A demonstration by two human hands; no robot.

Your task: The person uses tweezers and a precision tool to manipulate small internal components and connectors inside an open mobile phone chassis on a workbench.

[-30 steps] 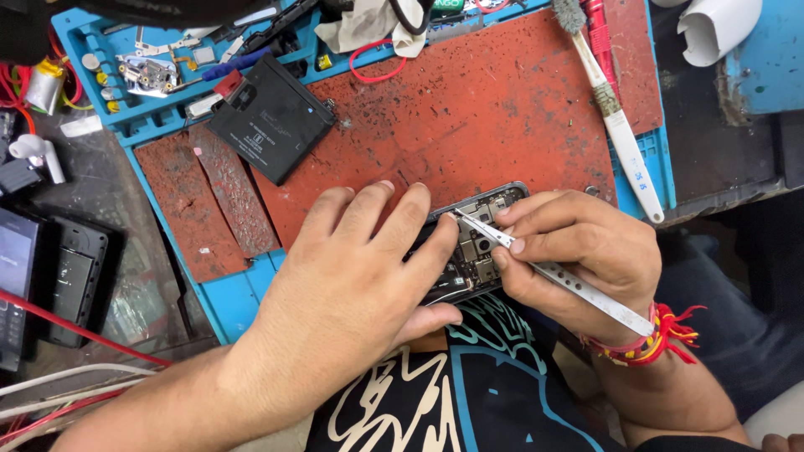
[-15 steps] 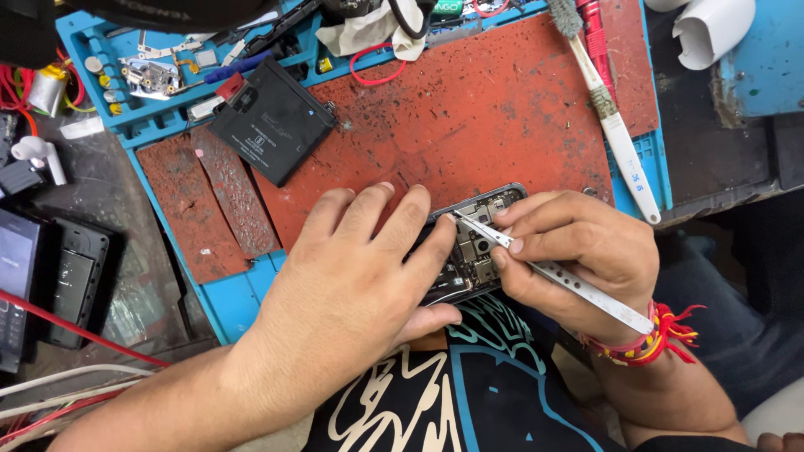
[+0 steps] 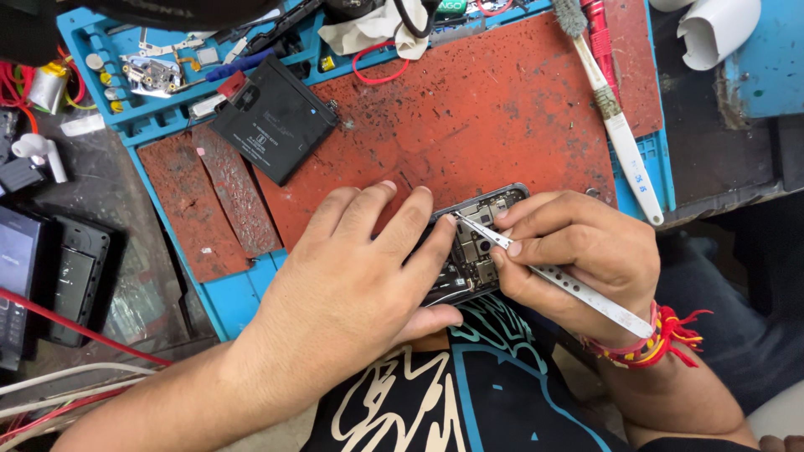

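Centrally, one opened phone (image 3: pixel 473 251) (circuitry exposed), two hands, left hand (image 3: pixel 352 285), right hand (image 3: pixel 578 251), one tweezers (image 3: pixel 553 276)

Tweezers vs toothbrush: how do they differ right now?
Tweezers are metal, held in the right hand, tip on the opened phone. Toothbrush is white plastic, lying untouched on the red mat. Toothbrush looks longer. Both are slim and lie diagonally.

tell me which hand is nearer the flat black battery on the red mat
Left. The left hand lies just below the flat black battery; the right hand, holding metal tweezers, is farther right.
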